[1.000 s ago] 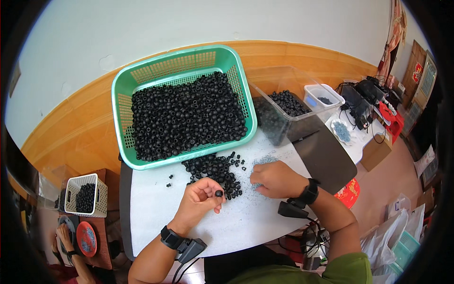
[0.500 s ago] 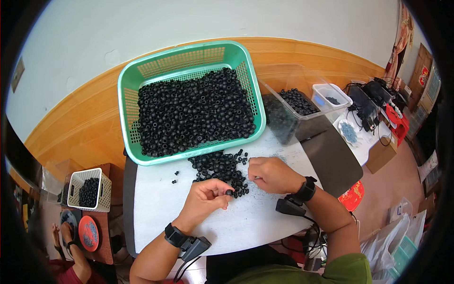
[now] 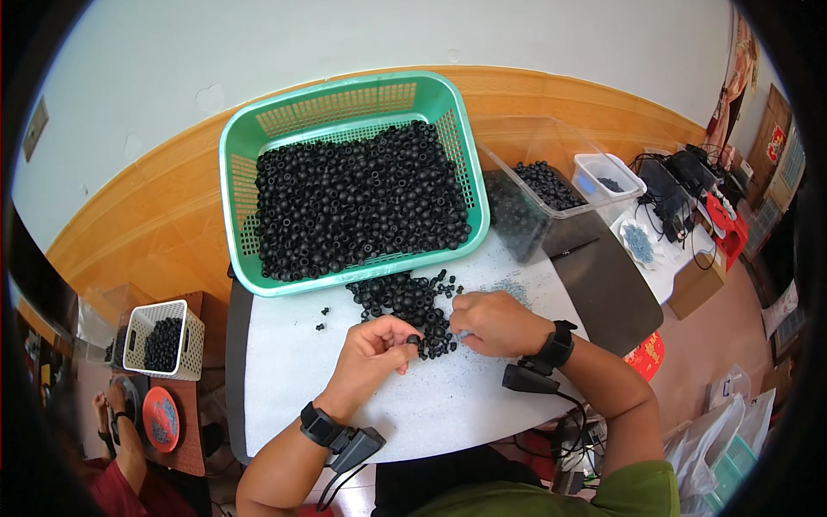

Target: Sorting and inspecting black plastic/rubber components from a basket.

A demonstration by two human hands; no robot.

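Observation:
My left hand (image 3: 372, 355) pinches a small round black piece (image 3: 413, 339) between thumb and forefinger, just in front of a loose pile of similar black pieces (image 3: 398, 295). To the right of that pile, my right hand (image 3: 501, 325) rests low over the white sheet (image 3: 301, 392), its fingers curled together and pointing down. Tiny blue-grey bits lie by its fingertips; anything held there is hidden. Behind the pile stands a green plastic basket (image 3: 362, 272), heaped with hollow black pieces (image 3: 357, 198).
Right of the basket are a clear bin (image 3: 564, 209) of black pieces and a small white tub (image 3: 633, 183). Blue bits fill a white dish (image 3: 638, 244). At far left, a co-worker's hands (image 3: 116, 403) work near a red plate (image 3: 161, 420) and a white basket (image 3: 187, 353).
The view has shifted slightly. My right fingers have lowered among the blue-grey bits beside the pile. My left hand keeps its pinch on the black piece, now slightly turned.

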